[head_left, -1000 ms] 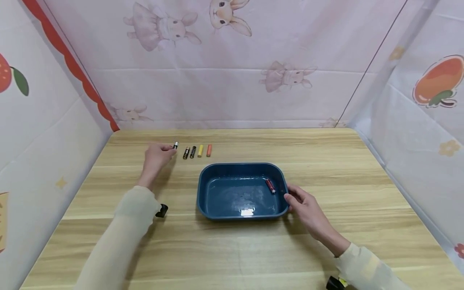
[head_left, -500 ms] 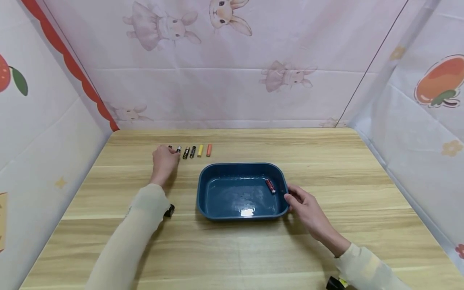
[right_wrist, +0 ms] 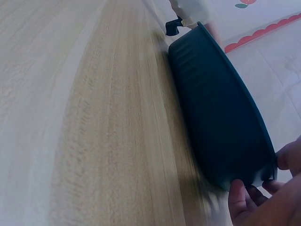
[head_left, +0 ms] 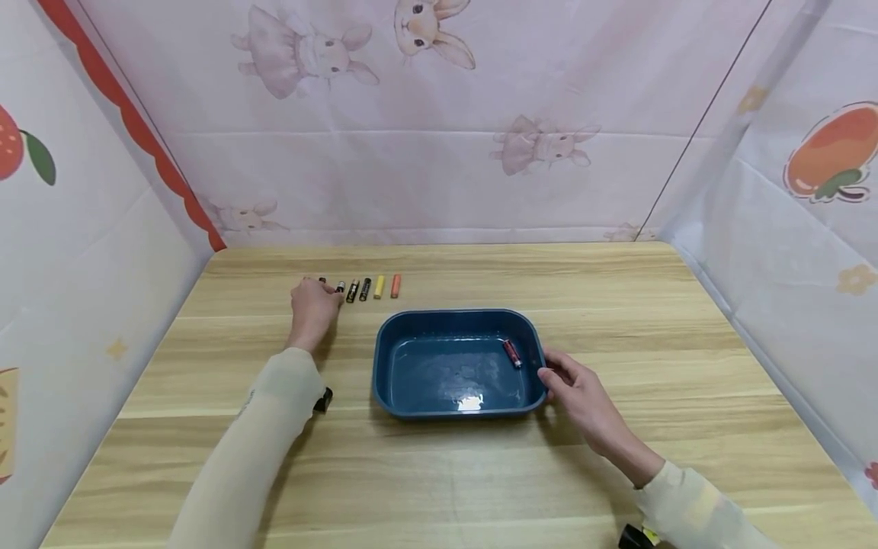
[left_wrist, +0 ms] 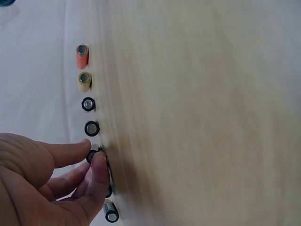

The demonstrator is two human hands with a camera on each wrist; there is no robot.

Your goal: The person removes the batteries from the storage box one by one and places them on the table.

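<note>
In the head view my left hand (head_left: pixel 315 311) pinches a black battery with a silver top (head_left: pixel 340 287) at the left of a row of batteries. The left wrist view has this battery (left_wrist: pixel 92 156) between thumb and index finger. To its right lie two black batteries (head_left: pixel 353 290), a yellow battery (head_left: pixel 379 287) and an orange battery (head_left: pixel 395 286). More batteries lie partly behind the hand, one black battery (left_wrist: pixel 111 213) showing below the fingers. My right hand (head_left: pixel 583 393) grips the right wall of a dark blue tray (head_left: pixel 439 374); a red battery (head_left: pixel 511 353) lies inside.
The wooden table (head_left: pixel 453 488) runs back to a fabric wall (head_left: pixel 439 183) printed with rabbits. Fabric also rises on both sides. The tray stands in front of the battery row, near the table's middle.
My left hand has moved slightly right and nearer with the battery, setting it close beside the row. Darker batteries now show behind that hand. The right hand and tray stay put.
</note>
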